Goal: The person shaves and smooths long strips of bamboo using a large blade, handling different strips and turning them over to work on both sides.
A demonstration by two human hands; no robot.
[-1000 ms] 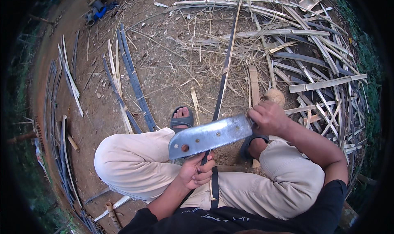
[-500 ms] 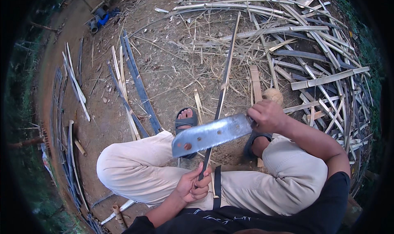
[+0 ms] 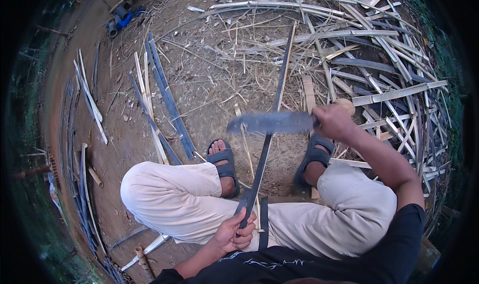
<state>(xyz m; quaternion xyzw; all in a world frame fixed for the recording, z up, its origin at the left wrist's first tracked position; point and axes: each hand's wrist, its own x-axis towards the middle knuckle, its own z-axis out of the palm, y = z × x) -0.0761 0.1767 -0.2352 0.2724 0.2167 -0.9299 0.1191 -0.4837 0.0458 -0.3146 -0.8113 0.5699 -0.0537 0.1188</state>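
Observation:
My left hand [image 3: 236, 232] is closed around the near end of a long, dark-skinned bamboo strip [image 3: 263, 160], close to my lap. The strip slants away from me and slightly to the right, with a pale cut edge along its right side. My right hand [image 3: 335, 123] grips a broad-bladed machete [image 3: 274, 122], whose rounded pale handle end shows beyond the fist. Its blade lies crosswise over the middle of the strip, pointing left and seen at a narrow angle. Whether the edge bites into the bamboo I cannot tell.
A large tangle of split bamboo [image 3: 399, 102] covers the ground at right. Longer dark strips [image 3: 167, 97] lie at left, with more along the far left. Pale shavings [image 3: 249, 67] litter the ground ahead. My sandalled feet [image 3: 223, 167] stand either side of the strip.
The machete has moved away from me along the strip and slightly right, its blade turned from broad side to a narrower view. My left hand keeps its hold; the strip shows more dark face.

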